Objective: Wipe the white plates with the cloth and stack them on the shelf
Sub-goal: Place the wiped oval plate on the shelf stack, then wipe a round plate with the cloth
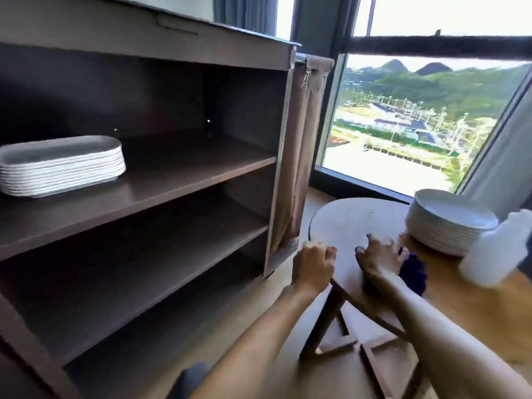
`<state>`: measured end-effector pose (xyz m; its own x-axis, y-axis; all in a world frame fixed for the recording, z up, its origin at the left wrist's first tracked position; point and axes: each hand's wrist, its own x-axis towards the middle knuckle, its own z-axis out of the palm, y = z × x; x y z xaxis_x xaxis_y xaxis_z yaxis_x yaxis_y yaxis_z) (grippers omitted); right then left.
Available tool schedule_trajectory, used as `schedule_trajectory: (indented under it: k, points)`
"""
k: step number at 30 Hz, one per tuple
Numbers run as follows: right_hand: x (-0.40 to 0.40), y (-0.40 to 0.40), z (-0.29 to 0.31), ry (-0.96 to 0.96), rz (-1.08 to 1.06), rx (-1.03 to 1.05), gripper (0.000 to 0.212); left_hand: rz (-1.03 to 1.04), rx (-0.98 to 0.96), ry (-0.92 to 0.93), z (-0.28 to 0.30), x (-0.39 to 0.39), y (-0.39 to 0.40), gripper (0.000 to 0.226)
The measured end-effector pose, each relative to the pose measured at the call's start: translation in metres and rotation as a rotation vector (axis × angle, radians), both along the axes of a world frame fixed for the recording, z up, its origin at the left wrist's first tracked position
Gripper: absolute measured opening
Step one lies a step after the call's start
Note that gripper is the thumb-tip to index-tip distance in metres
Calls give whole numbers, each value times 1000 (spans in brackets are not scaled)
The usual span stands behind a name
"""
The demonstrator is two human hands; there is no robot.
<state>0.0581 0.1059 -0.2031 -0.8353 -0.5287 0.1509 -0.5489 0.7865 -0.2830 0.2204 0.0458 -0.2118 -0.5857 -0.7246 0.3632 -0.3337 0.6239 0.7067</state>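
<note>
Head view, person seated between shelf unit and table. A stack of white oblong plates rests at the left end of the upper shelf, set well back from the open right-hand span, which leaves room there for further stacks. A second stack, of round white plates, stands on the table at far right, beside a white plastic bottle nearer the viewer; judged from the task, these are the pieces awaiting wiping, kept within reach of the right arm. The left hand is clenched at the near left rim of the table and, as far as motion blur allows, holds nothing. The right hand lies over a dark purple cloth on the table, fingers bent toward it; whether the cloth is actually gripped cannot be told. The cloth lies just beside the round stack, a placement that suits taking cloth and plate in quick succession. No plate is in either hand, so a wiping step appears about to begin. The two lower shelves carry nothing visible.
</note>
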Motion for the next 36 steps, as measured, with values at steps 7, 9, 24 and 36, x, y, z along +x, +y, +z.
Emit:
schedule_trajectory:
  k: [7,9,24,36]
  points:
    - [-48,64,-10,53,-22,141,43,-169,-68,-322,-23,-93,54,45]
    - [-58,75,-12,35,-37,109,49,-159,-80,-413,-25,-107,58,44]
    - [-101,72,-38,188,-61,-48,52,2,219,-312,18,-227,21,38]
    - [-121,63,-46,259,-84,-227,55,-91,1090,12,18,-390,-4,115]
